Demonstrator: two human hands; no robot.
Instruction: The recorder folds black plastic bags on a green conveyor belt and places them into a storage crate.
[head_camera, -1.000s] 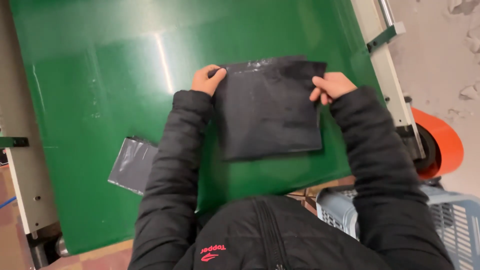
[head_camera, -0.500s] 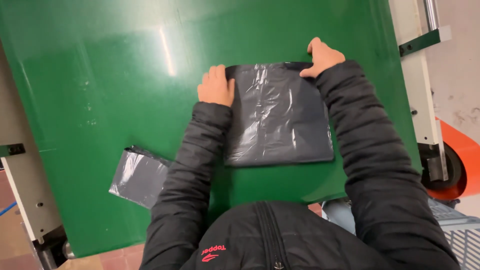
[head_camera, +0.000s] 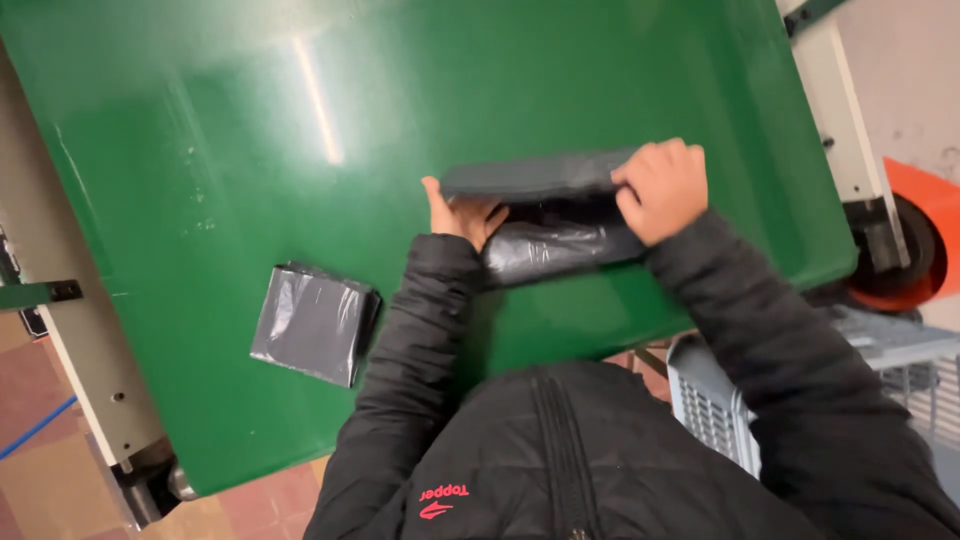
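A dark grey plastic bag (head_camera: 545, 215) lies on the green table (head_camera: 300, 130), its far half turned back over the near half. My left hand (head_camera: 462, 212) holds the bag's left edge, partly tucked under the fold. My right hand (head_camera: 662, 190) grips the folded flap at its right end, fingers curled over it. Both arms are in black jacket sleeves.
A second dark grey bag, folded into a small square (head_camera: 315, 322), lies on the table to the left of my left arm. A grey plastic crate (head_camera: 710, 400) stands under the table's near right edge. An orange wheel (head_camera: 915, 240) sits at the right.
The bag lay flat and spread a second ago; both hands have since pulled its far edge back toward me, folding it in half. The view has shifted closer.
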